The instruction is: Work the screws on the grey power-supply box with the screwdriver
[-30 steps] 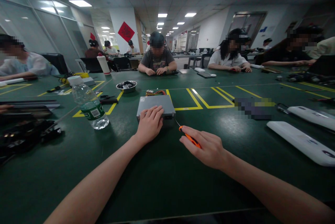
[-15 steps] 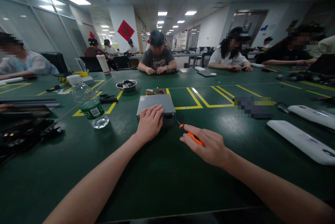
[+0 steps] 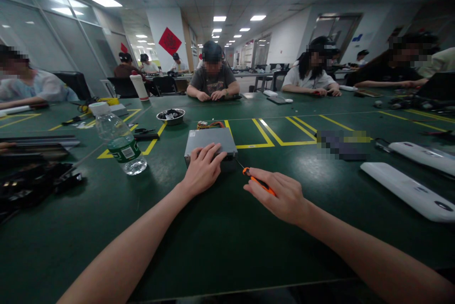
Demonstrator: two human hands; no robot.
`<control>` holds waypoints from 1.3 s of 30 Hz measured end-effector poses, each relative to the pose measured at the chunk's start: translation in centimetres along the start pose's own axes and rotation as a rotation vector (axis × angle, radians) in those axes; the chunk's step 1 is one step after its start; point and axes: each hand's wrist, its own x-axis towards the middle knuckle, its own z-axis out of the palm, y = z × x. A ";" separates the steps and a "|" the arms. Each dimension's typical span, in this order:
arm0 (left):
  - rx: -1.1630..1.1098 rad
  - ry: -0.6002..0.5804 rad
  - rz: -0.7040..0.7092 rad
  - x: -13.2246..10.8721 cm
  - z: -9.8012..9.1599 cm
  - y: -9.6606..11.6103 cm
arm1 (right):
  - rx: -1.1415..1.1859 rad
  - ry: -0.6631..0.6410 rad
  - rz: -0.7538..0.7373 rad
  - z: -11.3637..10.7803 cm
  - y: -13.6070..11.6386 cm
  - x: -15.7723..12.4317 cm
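A grey metal computer power supply [image 3: 209,136] lies on the green table, with coloured cables [image 3: 209,125] behind it. My left hand [image 3: 203,166] rests on its top near the front edge, fingers stretched out and slightly spread, the thumb out of sight. An orange and black screwdriver [image 3: 262,184] is pinched in the fingers of my right hand [image 3: 280,195]. Its thin shaft slants up and left to the front right corner of the power supply. Whether the tip sits in a screw is too small to tell.
A water bottle [image 3: 122,145] stands left of the power supply, and a metal bowl [image 3: 170,116] of small parts lies beyond it. Black parts [image 3: 31,183] crowd the left side. White oblong devices [image 3: 405,190] lie at the right. Several people sit around the table.
My left index finger has spread a little to the right on the power supply. The screwdriver handle is turned slightly in my right fingers. The whole view has shifted very slightly.
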 end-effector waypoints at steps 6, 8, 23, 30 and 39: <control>0.058 -0.070 0.089 -0.2 -0.7 0.9 | 0.010 -0.038 0.026 0.1 -0.5 -0.1; 0.065 -0.080 0.090 -0.2 -0.7 1.1 | -0.015 -0.038 0.020 0.1 -0.5 -0.2; 0.100 -0.093 0.074 -0.1 -0.7 1.5 | 0.019 -0.039 0.072 0.0 -0.6 0.3; 0.098 -0.090 0.069 0.0 -0.9 1.8 | 0.045 0.020 0.033 -0.2 -0.5 0.4; 0.071 -0.087 0.089 -0.2 -0.8 1.3 | 0.122 0.076 -0.022 -0.1 -0.8 -0.2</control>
